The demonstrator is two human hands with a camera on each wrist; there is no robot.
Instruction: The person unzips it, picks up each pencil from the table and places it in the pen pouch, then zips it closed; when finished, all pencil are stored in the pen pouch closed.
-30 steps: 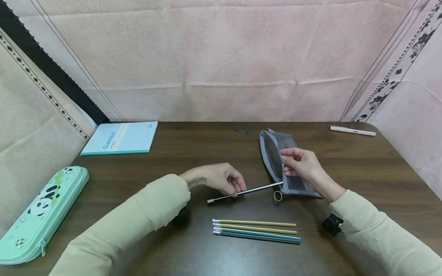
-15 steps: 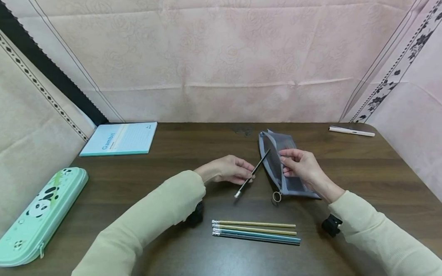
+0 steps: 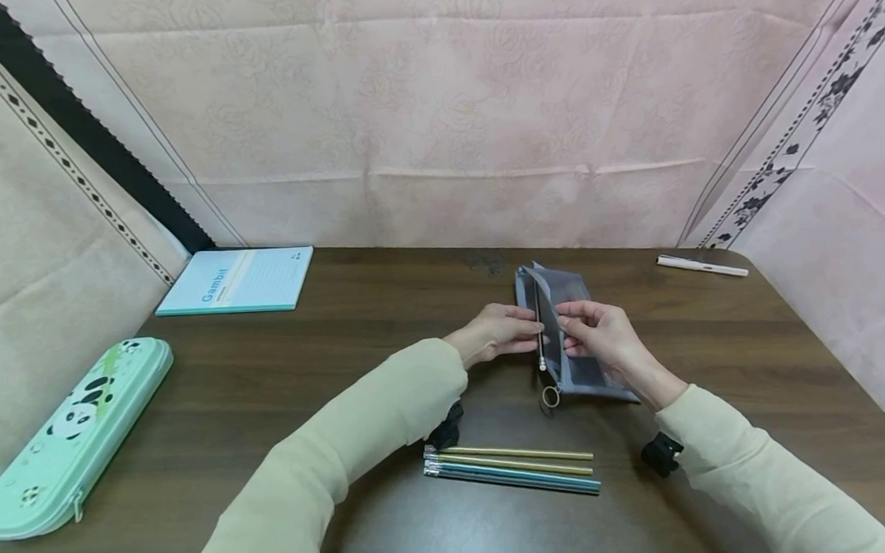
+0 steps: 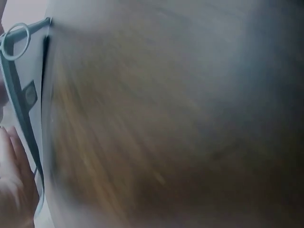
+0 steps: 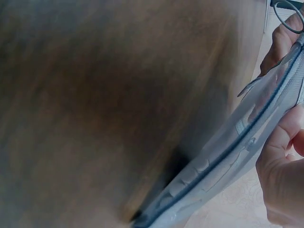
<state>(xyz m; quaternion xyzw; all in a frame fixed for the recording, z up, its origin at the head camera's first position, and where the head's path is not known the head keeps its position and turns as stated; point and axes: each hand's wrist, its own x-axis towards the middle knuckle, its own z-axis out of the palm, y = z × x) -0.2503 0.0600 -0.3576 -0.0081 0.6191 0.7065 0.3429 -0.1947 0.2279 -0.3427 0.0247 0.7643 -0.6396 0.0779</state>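
A grey-blue zippered mesh pouch (image 3: 592, 375) lies on the table with its mouth open toward the left. My right hand (image 3: 603, 335) pinches the near edge of that mouth. At the opening, my left hand (image 3: 500, 332) holds a dark pencil (image 3: 541, 351) upright in the head view, its silver eraser end toward me and its far part inside the pouch mouth. A metal ring (image 3: 550, 397) hangs from the zipper end. In the right wrist view the pouch (image 5: 228, 156) shows side-on, with the right hand (image 5: 285, 175) gripping its edge.
Several gold and blue pencils (image 3: 513, 471) lie side by side in front of the pouch. A mint panda pencil case (image 3: 75, 438) is at the left, a light blue notebook (image 3: 236, 281) at the back left. A white pen (image 3: 702, 265) lies at the back right.
My left hand has lifted the pencil off the table, turned it to point away, and brought it rightward to the pouch mouth. The right hand keeps its hold on the pouch.
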